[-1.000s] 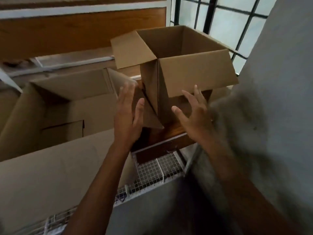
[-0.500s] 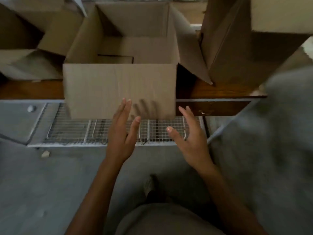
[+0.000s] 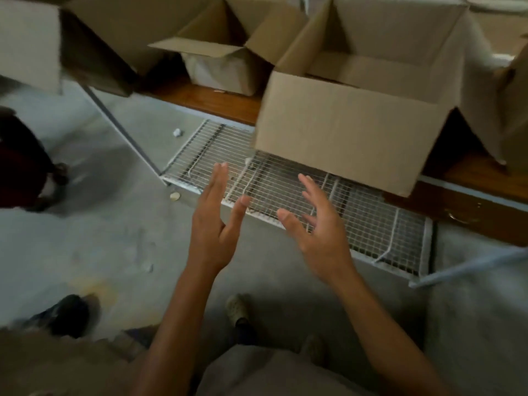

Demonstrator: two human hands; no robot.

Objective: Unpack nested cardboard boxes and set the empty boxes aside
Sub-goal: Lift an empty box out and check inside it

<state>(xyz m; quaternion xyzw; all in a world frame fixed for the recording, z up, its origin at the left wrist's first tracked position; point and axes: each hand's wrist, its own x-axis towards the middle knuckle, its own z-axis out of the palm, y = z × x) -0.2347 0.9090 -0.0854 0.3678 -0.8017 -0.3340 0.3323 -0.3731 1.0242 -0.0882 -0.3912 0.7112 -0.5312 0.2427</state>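
Observation:
A large open cardboard box (image 3: 348, 132) sits on the wooden table (image 3: 205, 100), its front overhanging the edge; I see no smaller box inside it. A smaller open box (image 3: 220, 67) stands behind it to the left. Another big box (image 3: 97, 32) fills the top left, and part of one more box (image 3: 514, 110) shows at the right edge. My left hand (image 3: 213, 224) and my right hand (image 3: 317, 227) hover below the large box, palms facing each other, fingers spread, holding nothing and touching no box.
A white wire-mesh shelf (image 3: 371, 224) lies under the table edge, with a metal table leg (image 3: 123, 130) at its left. The concrete floor has scraps of litter (image 3: 177, 132). Another person's dark leg and shoes (image 3: 25, 164) stand at the left; my own feet are below.
The view has swung left and down from the tall box at the window to the large open box. My hands have stayed empty and now sit lower, below that box's front.

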